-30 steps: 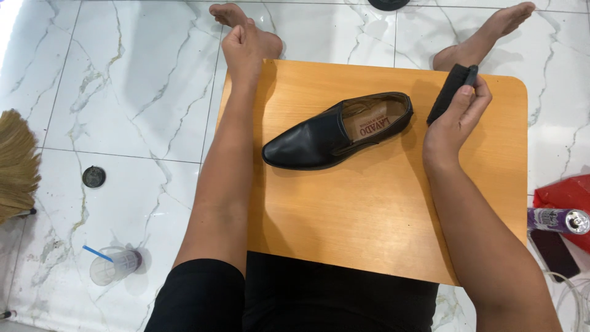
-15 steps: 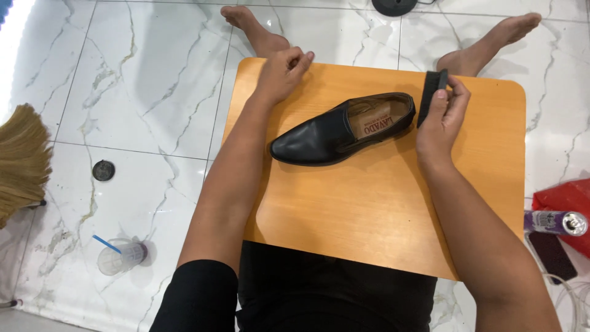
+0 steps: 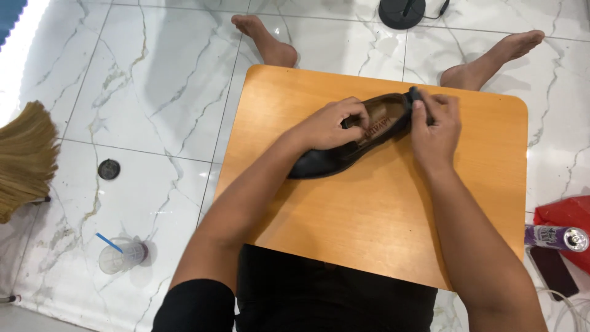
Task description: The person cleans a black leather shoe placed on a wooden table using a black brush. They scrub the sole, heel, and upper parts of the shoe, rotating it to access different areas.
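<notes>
A purple can [image 3: 550, 236] lies on the floor right of the counter [image 3: 369, 233], beside a red bag [image 3: 568, 215]. On the counter, the left hand [image 3: 329, 126] grips the black shoe [image 3: 326, 161] at its opening. The right hand [image 3: 436, 126] pinches a small black brush [image 3: 414, 96] at the heel.

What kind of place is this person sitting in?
Probably a room in a home: a white marble-tiled floor, a straw broom beside it, and a low wooden table over the person's lap.

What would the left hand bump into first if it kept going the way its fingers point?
Probably the right hand, at the heel of the black shoe that the left hand already grips; depth is unclear.
</notes>
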